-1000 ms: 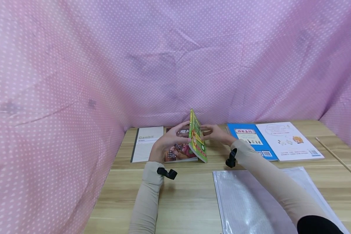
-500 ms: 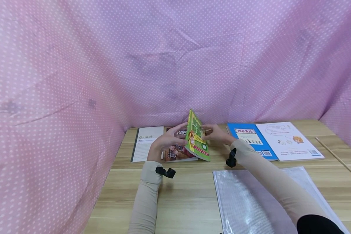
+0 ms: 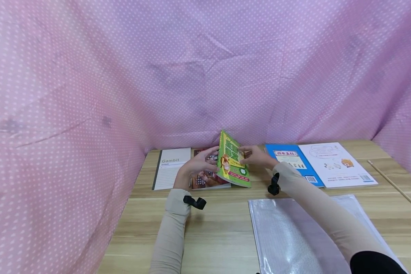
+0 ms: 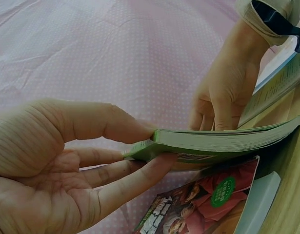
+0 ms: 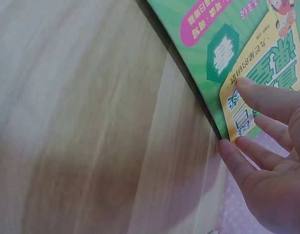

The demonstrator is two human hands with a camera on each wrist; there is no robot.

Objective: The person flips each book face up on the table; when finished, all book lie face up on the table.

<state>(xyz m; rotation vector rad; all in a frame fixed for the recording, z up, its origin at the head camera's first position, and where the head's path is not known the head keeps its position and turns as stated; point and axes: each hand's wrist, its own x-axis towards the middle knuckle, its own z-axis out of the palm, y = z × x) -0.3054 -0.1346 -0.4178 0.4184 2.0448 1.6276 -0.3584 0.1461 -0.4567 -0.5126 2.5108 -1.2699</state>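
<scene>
Green book (image 3: 233, 163): held tilted in both hands, above and to the right of the dark book (image 3: 205, 178), partly overlapping it in the head view. Front cover, with cartoon figure and large lettering, facing up and to the right. In the left wrist view, page block exposed and slightly bowed. Contact with the table (image 3: 215, 243): cannot tell.

Left hand (image 3: 196, 165): positioned over the dark book. Spine side of the green book pinched, digits on both faces, spacing narrow at the tips.

Right hand (image 3: 258, 156): to the right of the dark book. Opposite edge of the green book held, one digit laid on the front cover, others at the edge. Firmness of hold: cannot tell.

Surroundings, by reference to the dark book: pale notebook (image 3: 172, 167) marked "Gambit" just to its left, lying flat. Blue book (image 3: 303, 169) well to its right, with white book (image 3: 339, 167) beside the blue one, farther right. Thin stick (image 3: 394, 184) farthest right, lying at a slant. Clear plastic folder (image 3: 287, 236) nearer the person and to its right, partly covered by the right sleeve (image 3: 322, 209). Pink dotted cloth (image 3: 205, 76) hanging behind it.
</scene>
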